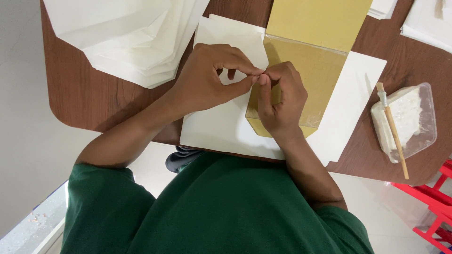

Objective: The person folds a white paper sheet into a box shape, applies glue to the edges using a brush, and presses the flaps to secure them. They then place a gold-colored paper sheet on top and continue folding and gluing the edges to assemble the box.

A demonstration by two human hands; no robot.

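At the middle of the table, the left hand (207,77) and the right hand (278,99) meet fingertip to fingertip, each with thumb and forefinger pressed together in a pinch. What they pinch is too small to make out; it sits at the near left edge of a clear film (306,80) that covers the lower part of a gold envelope (325,21), and whether it is the edge of that film I cannot tell. The other fingers of the left hand curl loosely above the pinch, while the right hand rests with its palm on the film. The gold envelope lies with its far end running out of view and its near, pointed end showing just beside the right wrist. Under both hands and the envelope lies a large white sheet (221,127), reaching the near edge of the brown wooden table (80,94), with another white sheet (355,94) spreading out to the right. To the far left sits a fanned pile of white folded papers (127,37). To the right, well apart from the hands, stands a clear plastic tub (407,120) holding something white, and a thin wooden stick (393,129) lies across it. Nearest of all is the person's green shirt (221,211).
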